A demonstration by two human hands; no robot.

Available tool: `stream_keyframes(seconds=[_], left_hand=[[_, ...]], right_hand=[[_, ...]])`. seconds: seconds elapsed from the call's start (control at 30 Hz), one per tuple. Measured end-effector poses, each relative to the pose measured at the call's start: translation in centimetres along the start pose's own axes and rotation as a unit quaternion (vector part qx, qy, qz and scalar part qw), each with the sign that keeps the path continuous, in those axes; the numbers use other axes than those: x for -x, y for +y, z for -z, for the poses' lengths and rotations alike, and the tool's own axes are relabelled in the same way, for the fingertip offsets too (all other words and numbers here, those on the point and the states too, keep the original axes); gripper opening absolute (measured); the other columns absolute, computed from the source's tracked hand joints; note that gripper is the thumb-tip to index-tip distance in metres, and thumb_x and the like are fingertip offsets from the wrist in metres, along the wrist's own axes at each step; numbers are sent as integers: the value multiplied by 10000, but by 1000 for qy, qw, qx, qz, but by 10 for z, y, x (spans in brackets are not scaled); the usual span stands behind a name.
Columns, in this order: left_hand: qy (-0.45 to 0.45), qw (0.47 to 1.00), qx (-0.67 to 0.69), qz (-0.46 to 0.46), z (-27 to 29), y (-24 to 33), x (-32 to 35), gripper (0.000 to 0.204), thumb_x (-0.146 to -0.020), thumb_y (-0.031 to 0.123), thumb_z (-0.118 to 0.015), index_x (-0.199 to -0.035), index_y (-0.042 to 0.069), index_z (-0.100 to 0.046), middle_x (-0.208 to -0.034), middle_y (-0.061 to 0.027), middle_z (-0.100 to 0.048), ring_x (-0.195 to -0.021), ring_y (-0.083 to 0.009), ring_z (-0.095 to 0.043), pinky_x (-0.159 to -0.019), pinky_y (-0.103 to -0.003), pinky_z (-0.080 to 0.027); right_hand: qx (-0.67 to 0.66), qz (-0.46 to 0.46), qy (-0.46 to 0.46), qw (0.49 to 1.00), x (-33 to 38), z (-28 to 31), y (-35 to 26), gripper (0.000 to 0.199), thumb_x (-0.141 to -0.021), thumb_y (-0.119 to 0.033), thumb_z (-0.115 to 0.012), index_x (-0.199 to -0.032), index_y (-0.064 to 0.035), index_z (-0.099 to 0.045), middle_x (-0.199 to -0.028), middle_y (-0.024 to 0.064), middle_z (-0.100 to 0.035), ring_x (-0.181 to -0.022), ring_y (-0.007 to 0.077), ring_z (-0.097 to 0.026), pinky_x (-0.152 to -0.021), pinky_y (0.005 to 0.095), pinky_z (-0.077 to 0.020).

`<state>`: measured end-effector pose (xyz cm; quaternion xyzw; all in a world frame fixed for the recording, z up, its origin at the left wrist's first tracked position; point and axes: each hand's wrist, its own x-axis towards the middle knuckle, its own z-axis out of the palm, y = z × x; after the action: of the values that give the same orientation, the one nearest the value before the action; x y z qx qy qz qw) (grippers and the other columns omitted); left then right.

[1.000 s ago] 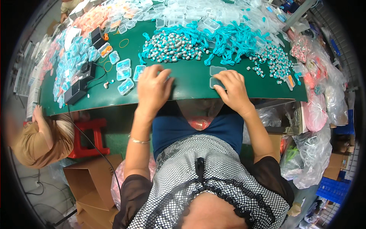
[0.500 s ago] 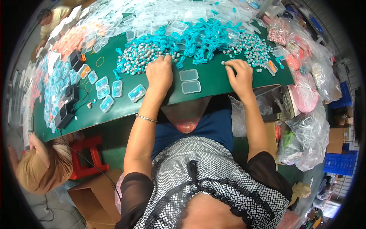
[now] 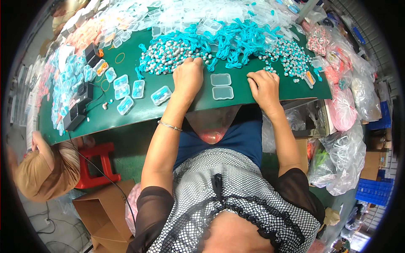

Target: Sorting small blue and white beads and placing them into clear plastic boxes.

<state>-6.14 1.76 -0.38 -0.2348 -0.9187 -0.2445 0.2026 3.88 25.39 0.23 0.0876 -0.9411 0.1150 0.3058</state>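
My left hand (image 3: 188,79) is closed at the near edge of a pile of small grey-and-teal pieces (image 3: 171,57) that look like earplugs; its fingertips are hidden. To the right, my right hand (image 3: 265,87) rests low over the table with bent fingers and the thumb close to them. Whatever it may hold does not show. Just beyond its knuckles lie a few loose pieces, near a second pile (image 3: 294,61) of the same kind. Between my hands an opened clear plastic case (image 3: 222,93) lies flat, with nothing visible in its two halves.
Teal cords (image 3: 236,44) are heaped behind the piles, with many clear cases (image 3: 181,19) farther back. Several filled cases (image 3: 161,95) lie to the left near black boxes (image 3: 75,116). Plastic bags (image 3: 341,103) crowd the right edge. Another person (image 3: 46,173) sits at the left.
The view has shifted, so the table sits slightly farther right. My right hand has moved left toward the opened case, and its fingers are more curled. My left hand stays at the pile.
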Motion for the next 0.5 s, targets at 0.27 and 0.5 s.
stream_keyframes(seconds=[0.27, 0.5], left_hand=[[69, 994, 52, 71, -13, 8, -2, 102, -787, 91, -702, -885, 73, -678, -870, -129, -684, -722, -344, -668, -665, -437, -527], [-38, 954, 285, 84, 27, 21, 25, 116, -766, 68, -710, -881, 55, -714, -869, -141, -691, -762, -321, -673, -697, -414, -538]], right_hand=[[-72, -33, 10, 997, 6, -6, -5, 96, -828, -80, -690, -924, -74, -684, -893, 75, -662, -870, 280, -626, -812, 392, -445], [-83, -48, 25, 995, 4, -11, -7, 127, -767, -43, -715, -882, -84, -681, -853, 71, -647, -814, 282, -627, -746, 407, -470]])
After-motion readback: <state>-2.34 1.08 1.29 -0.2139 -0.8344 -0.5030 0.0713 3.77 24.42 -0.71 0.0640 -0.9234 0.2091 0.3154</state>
